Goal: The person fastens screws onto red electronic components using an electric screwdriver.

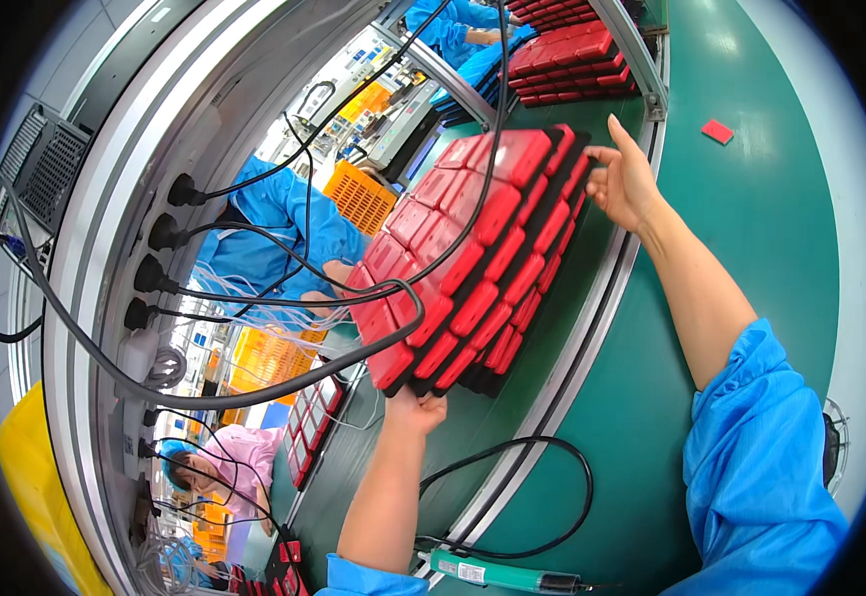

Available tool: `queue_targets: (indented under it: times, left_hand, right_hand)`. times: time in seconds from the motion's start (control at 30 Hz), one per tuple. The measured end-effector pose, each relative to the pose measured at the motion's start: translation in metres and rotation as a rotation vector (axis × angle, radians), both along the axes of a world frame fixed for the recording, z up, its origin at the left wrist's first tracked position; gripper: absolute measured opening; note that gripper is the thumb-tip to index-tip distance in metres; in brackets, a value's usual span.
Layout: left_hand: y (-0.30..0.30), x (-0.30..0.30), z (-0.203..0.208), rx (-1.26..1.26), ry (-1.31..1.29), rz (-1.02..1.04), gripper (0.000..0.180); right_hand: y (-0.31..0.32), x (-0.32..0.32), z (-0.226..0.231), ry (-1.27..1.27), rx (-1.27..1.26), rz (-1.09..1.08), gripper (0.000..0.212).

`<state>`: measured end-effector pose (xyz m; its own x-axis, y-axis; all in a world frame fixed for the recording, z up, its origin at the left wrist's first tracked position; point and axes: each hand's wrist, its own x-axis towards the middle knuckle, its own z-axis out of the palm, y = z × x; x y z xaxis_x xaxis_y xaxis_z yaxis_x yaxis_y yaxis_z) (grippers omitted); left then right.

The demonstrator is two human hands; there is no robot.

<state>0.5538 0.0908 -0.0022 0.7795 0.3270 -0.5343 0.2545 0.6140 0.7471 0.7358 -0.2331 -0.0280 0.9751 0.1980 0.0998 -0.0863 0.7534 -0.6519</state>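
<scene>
I see the stack of red-filled black trays [443,233] left of the aluminium rail [564,392], long axis roughly along it, the left hand [418,409] with fingers curled under its near end, grip hidden, the right hand [627,184] with fingers parted beside its far, rail-side corner.

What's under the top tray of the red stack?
More black trays of red pieces, edges showing on the right; the left hand is at the near corner. The lower trays' middles and whatever lies directly beneath are covered.
</scene>
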Motion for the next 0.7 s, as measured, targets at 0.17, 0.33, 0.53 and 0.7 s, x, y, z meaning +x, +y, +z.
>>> queue_targets:
  times: [0.17,0.33,0.53,0.7]
  left_hand:
    - [0.021,-0.006,-0.004,-0.032,-0.025,0.077,0.019]
    - [0.028,-0.014,-0.006,-0.071,-0.042,0.149,0.025]
    - [0.036,-0.005,-0.033,-0.156,-0.196,0.16,0.031]
    - [0.035,-0.044,-0.021,-0.19,-0.259,0.068,0.042]
  right_hand:
    - [-0.005,-0.004,-0.014,0.133,0.028,0.315,0.07]
    - [0.008,-0.009,-0.018,0.163,0.017,0.469,0.066]
    - [0.01,-0.044,-0.016,0.162,0.241,0.376,0.05]
    - [0.004,-0.089,-0.025,0.111,0.176,0.318,0.043]
